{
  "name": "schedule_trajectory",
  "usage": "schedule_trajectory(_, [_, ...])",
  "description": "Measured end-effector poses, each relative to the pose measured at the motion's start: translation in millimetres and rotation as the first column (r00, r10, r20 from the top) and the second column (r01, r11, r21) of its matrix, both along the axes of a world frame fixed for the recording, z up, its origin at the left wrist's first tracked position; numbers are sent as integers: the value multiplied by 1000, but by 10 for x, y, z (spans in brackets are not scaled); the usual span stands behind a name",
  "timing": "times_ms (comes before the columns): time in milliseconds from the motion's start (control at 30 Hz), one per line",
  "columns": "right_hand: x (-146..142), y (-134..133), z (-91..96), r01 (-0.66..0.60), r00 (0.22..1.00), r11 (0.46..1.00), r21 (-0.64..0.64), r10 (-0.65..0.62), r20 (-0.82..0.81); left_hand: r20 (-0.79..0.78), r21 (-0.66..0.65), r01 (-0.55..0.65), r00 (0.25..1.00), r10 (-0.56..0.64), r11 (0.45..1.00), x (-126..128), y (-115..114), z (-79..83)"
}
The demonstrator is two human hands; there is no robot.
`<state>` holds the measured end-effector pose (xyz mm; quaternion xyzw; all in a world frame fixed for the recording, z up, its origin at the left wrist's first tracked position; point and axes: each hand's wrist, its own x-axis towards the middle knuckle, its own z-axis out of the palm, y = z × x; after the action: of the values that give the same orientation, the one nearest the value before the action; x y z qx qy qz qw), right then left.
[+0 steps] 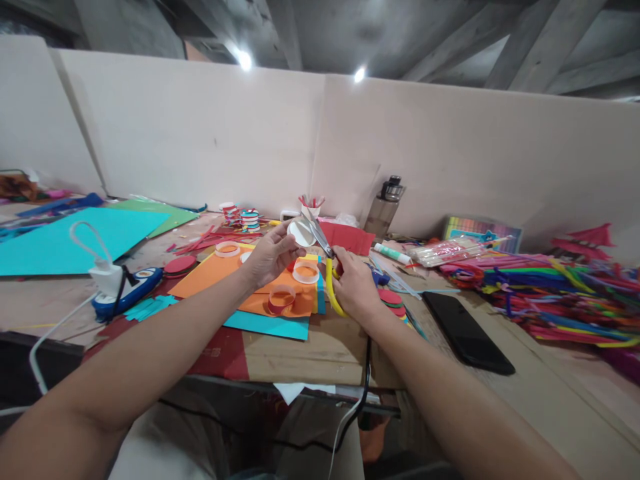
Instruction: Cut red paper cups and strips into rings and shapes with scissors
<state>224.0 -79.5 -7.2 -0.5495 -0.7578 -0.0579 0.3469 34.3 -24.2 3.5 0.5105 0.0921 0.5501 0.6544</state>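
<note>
My left hand (270, 257) is closed around a small white paper disc (301, 233), held up over the table. My right hand (355, 285) grips yellow-handled scissors (324, 257), whose blades point up and left and touch the disc's edge. Below the hands lie an orange sheet (220, 277) and a teal sheet (273, 325). Clear tape rings (305, 271) and a red paper ring (281, 300) rest on the orange sheet.
A black phone (467, 333) lies to the right, with a heap of coloured pipe cleaners (550, 293) beyond it. A large cyan sheet (65, 243), a blue tape dispenser (127, 293) and a white charger (107, 275) sit left. A water bottle (385, 207) stands by the partition wall.
</note>
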Motion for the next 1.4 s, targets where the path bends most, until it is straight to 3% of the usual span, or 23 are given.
schedule_trajectory(333, [13,-17,26,29,998,999,17,-30,59,-52,-1,52,997,-52,999,-11,63,-88])
schedule_trajectory(1067, [8,-61,69,90,982,996,-21,-85,171,2,-58,54,999,-54,997,-66,26,-11])
schedule_trajectory(1400, [29,-56,65,68,980,998,1,-67,189,-63,-44,134,989,-136,990,-65,26,-62])
